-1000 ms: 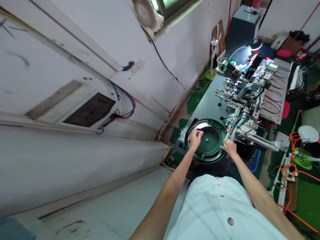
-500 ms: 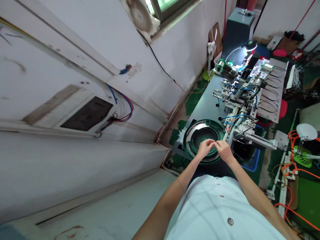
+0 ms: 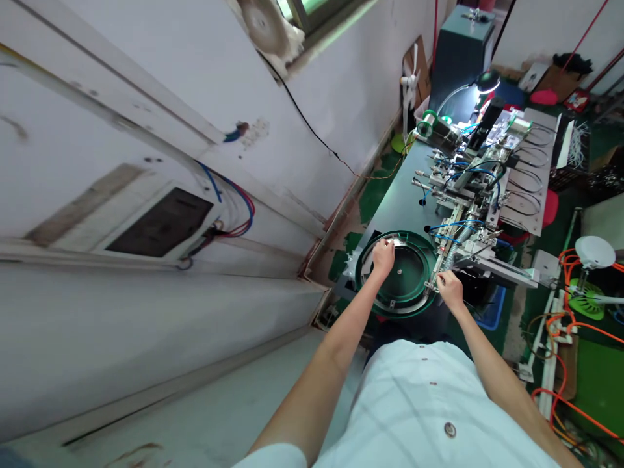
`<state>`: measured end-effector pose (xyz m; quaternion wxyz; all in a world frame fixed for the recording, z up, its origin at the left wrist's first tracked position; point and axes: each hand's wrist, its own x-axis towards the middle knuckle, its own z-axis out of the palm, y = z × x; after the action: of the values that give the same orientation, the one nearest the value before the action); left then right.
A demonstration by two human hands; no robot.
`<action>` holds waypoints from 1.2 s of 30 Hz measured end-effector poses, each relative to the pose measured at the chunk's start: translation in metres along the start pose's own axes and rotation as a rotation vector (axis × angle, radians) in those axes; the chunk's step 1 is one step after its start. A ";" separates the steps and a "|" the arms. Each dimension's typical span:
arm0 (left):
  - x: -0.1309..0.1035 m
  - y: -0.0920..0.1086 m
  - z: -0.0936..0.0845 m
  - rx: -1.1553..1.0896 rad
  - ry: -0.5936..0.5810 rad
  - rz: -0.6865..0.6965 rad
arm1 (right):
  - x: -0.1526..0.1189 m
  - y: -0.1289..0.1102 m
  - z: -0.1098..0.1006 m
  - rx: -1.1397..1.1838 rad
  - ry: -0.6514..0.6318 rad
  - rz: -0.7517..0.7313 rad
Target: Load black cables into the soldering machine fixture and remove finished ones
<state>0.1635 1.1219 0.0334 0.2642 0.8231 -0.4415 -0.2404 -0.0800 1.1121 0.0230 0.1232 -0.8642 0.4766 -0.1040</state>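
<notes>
A round green bowl with a metallic inner track stands at the near end of the grey workbench. Over the bowl's upper left part is my left hand, its fingers closed; what they hold, if anything, is too small to make out. My right hand is closed just right of the bowl, beside the metal feed rail. Its fingertips are pinched together, and anything between them is too small to tell. A small round piece shows at the middle of the bowl.
Metal mechanisms with blue tubes fill the bench's right side. Behind them are a green wire spool and a lit lamp. A blue crate lies low at the right. Orange hoses run farther right. A wall is at the left.
My hands were together over the bowl and have moved apart. The left went up and left over the bowl's rim area; the right shifted slightly right. The view has moved slightly.
</notes>
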 end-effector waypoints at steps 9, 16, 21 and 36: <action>0.006 -0.013 0.006 -0.026 0.070 -0.034 | 0.018 0.005 0.020 -0.138 -0.228 -0.018; -0.014 -0.011 0.001 -0.283 0.063 -0.091 | 0.028 0.007 0.027 -0.181 -0.261 -0.042; -0.047 -0.003 0.009 -0.551 -0.064 -0.152 | 0.021 0.009 0.022 -0.137 -0.180 -0.064; -0.077 0.015 0.032 -0.568 -0.262 -0.035 | 0.014 -0.046 -0.017 0.086 -0.003 -0.394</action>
<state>0.0960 1.1731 0.0316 0.4206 0.6857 -0.3728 -0.4626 -0.0405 1.1219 0.0541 0.1380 -0.9349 0.2930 -0.1453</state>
